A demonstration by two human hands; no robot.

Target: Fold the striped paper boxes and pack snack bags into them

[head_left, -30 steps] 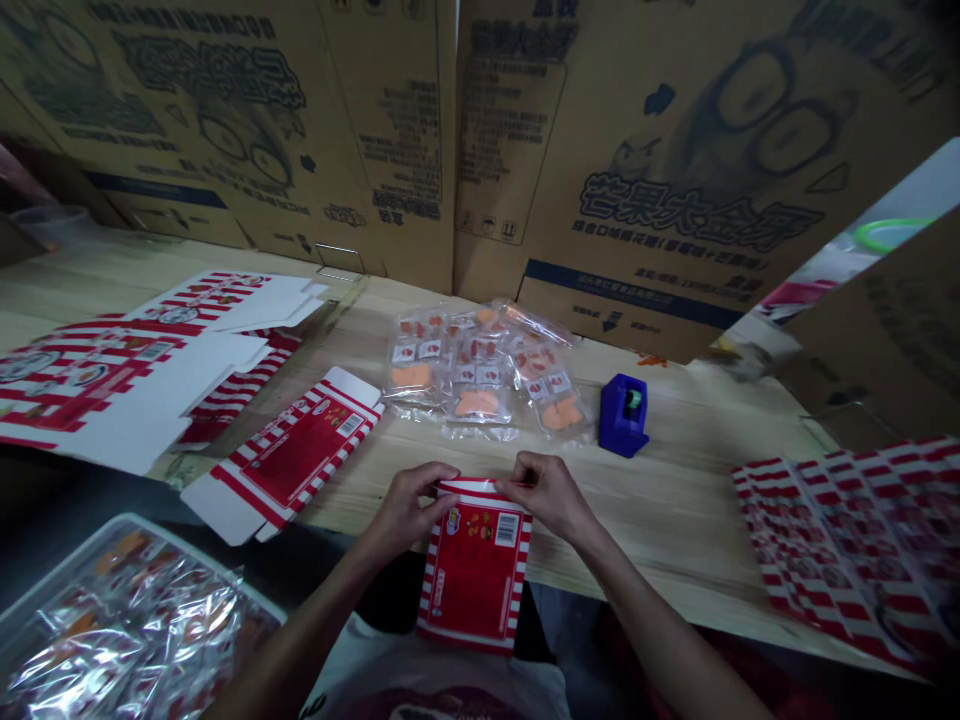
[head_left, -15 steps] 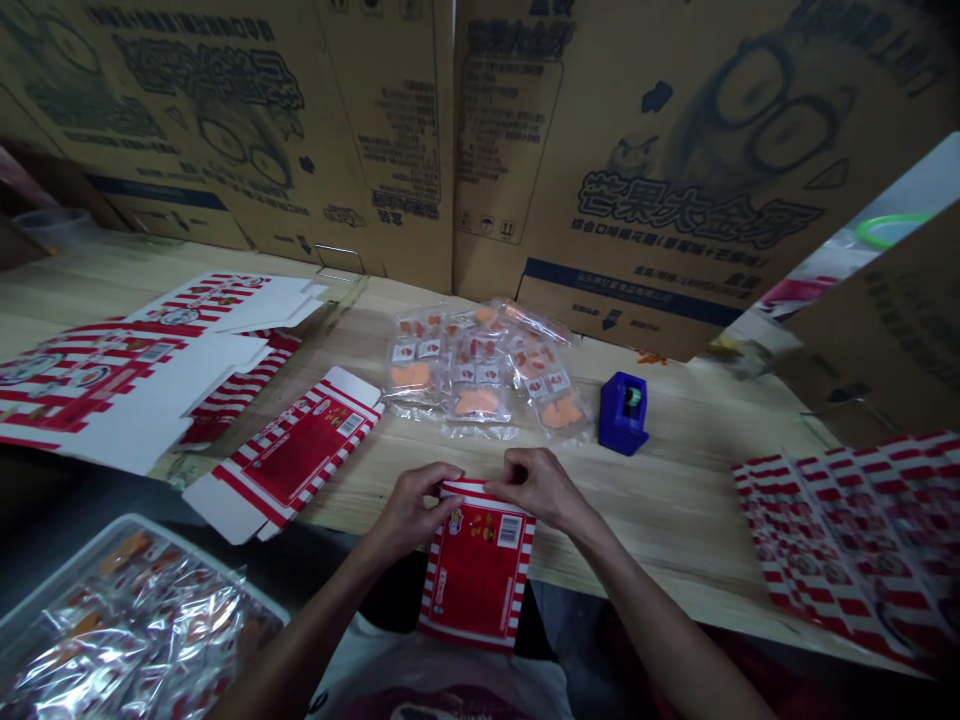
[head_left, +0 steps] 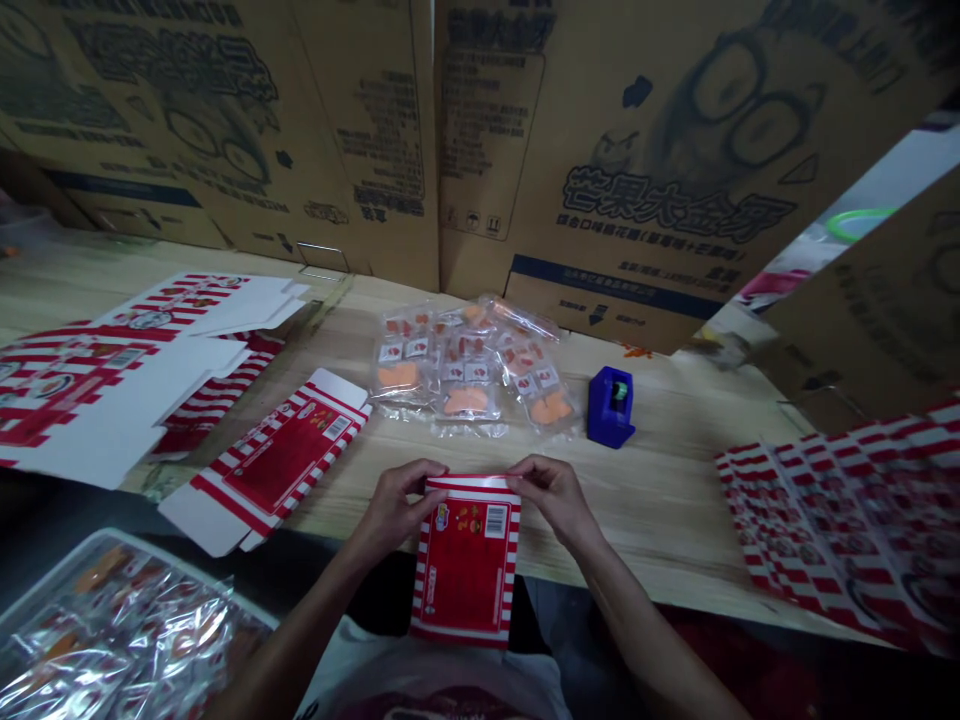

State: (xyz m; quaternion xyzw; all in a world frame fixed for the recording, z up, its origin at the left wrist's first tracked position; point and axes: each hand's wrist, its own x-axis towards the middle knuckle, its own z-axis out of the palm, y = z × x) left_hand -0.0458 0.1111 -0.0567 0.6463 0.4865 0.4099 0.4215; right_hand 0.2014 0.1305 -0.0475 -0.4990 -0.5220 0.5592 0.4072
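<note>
A red box with striped white-and-red edges [head_left: 465, 565] stands between my hands at the table's front edge, its barcode side towards me. My left hand [head_left: 401, 505] pinches its upper left corner. With thumb and fingers, my right hand [head_left: 553, 498] grips the upper right corner. The box's top edge looks closed flat. Beyond my hands lie several clear packets of orange and red sweets [head_left: 466, 375]. A blue tape dispenser [head_left: 609, 407] sits to their right. To the left, another red striped box [head_left: 274, 460] lies with its end flaps out.
Flat printed cartons [head_left: 127, 370] are stacked at the left. A plastic tub [head_left: 112, 640] of wrapped sweets stands low at the front left. Rows of striped boxes [head_left: 847, 520] line the right side. Large brown cardboard boxes [head_left: 495, 150] wall off the back.
My right hand has moved from the middle of the box's top edge out to its right corner. My left hand keeps its hold. The whole view has shifted slightly.
</note>
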